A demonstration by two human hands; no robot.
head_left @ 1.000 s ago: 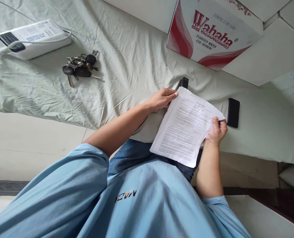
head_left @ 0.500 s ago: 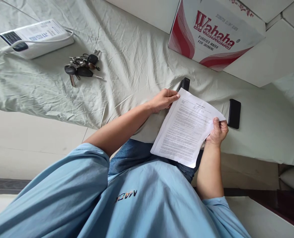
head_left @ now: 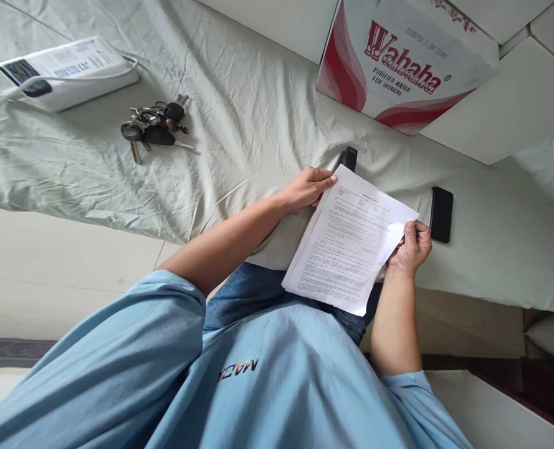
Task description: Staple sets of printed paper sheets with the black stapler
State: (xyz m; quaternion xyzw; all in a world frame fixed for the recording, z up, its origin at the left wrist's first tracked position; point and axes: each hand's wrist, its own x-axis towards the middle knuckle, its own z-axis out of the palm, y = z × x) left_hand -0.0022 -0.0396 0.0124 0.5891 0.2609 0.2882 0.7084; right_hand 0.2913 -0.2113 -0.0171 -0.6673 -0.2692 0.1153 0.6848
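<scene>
Both my hands hold a thin stack of printed white paper sheets [head_left: 346,240] over the edge of a cloth-covered table. My left hand [head_left: 308,187] pinches the stack's far left corner. My right hand [head_left: 413,244] grips its right corner, thumb on top. A small black object [head_left: 348,158], partly hidden by the paper, lies just beyond my left hand. A black phone [head_left: 441,214] lies flat on the cloth, close to my right hand.
A bunch of keys [head_left: 151,123] lies at the left on the pale green cloth [head_left: 239,112]. A white device with a cable [head_left: 68,70] sits far left. A red and white Wahaha cardboard box [head_left: 398,59] stands at the back.
The paper stack has tilted and shifted slightly left. My right hand has slid a little along its right corner. My left hand has barely moved.
</scene>
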